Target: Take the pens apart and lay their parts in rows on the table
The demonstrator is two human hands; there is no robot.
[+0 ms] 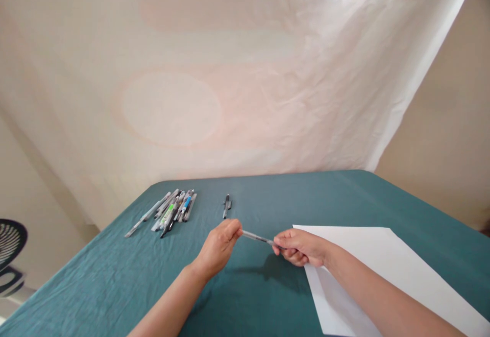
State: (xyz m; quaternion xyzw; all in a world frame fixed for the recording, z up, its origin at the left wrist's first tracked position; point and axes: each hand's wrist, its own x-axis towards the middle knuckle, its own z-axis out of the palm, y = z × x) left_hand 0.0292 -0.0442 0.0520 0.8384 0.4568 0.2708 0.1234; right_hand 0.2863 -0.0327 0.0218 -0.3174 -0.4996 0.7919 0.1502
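Note:
Between my two hands a slim clear pen (257, 237) is held up over the table, slanting down a little to the right. My left hand (222, 245) pinches its left end with closed fingers. The other end is gripped by my right hand (298, 246), whose fingers are curled around it. Under my right wrist lies a large white sheet of paper (356, 242). Just beyond my left hand, a short dark pen or pen cap with a clip (227, 206) rests on the cloth.
A pile of several pens (174, 209), some with green or blue labels, lies at the far left of the table. A green-teal cloth (126, 281) covers the table. Behind it hangs a pale sheet (245, 97). A black fan (11, 245) stands beyond the left edge.

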